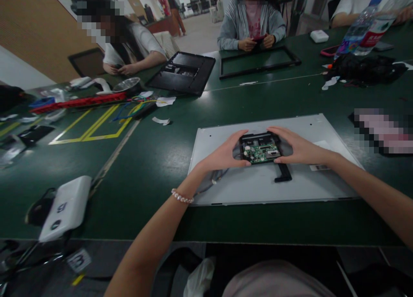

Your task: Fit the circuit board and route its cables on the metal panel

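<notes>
A green circuit board (262,153) in a black plastic frame lies over the pale grey flat panel (258,185) in front of me. My left hand (227,153) grips the board's left edge, thumb at the near corner and fingers at the far one. On the other side, my right hand (297,146) holds the right edge in the same way. Below the board's right corner, a black L-shaped plastic piece (284,172) rests on the panel. Thin cables (214,180) run out from beneath my left hand. Whether the board touches the panel I cannot tell.
Beyond the panel are a black rear cover (183,73) and a black bezel frame (260,62). A red strip (87,101) with wires lies left, a white device (67,209) at the near left. Bottles (358,30) stand far right; people sit across the table.
</notes>
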{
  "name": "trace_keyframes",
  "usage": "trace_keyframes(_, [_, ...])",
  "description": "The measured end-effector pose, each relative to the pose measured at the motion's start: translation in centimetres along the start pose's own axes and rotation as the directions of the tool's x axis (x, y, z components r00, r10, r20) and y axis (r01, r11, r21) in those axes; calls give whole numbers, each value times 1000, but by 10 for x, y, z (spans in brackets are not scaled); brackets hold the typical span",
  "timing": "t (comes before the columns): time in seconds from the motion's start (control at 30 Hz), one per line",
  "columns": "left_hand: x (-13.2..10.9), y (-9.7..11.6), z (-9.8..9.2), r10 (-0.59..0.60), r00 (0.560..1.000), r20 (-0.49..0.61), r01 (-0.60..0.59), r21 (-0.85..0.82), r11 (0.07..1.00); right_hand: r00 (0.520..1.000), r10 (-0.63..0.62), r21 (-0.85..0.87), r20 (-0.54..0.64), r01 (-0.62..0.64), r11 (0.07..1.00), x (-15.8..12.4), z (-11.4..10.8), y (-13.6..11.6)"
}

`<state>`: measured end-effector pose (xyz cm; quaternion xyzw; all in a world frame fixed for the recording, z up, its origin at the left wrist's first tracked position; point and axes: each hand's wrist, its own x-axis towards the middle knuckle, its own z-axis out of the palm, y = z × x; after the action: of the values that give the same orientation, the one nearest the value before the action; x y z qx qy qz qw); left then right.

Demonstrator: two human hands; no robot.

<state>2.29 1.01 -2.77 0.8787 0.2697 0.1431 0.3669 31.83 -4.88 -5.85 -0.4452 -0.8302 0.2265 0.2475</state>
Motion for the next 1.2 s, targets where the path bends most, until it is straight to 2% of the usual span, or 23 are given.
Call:
trace_keyframes(0.33, [-3, -5, -1, 37, 995, 90, -39, 20, 999, 999, 29, -15, 26, -28, 999, 2, -1, -6])
trace_keyframes(0.6, [-7, -4, -5, 13, 996, 88, -13, 3, 1000, 999, 35, -16, 4, -35, 999, 2, 7, -4])
trace_keyframes(1.0, [-12, -2, -7, -19, 994, 106, 17, 18, 1000, 995, 95, -13, 25, -95, 995, -1, 7, -16])
trace_keyframes(1.2, [-13, 1, -6, -36, 994, 108, 29, 65, 997, 997, 71, -44, 34, -69, 997, -3, 8, -13])
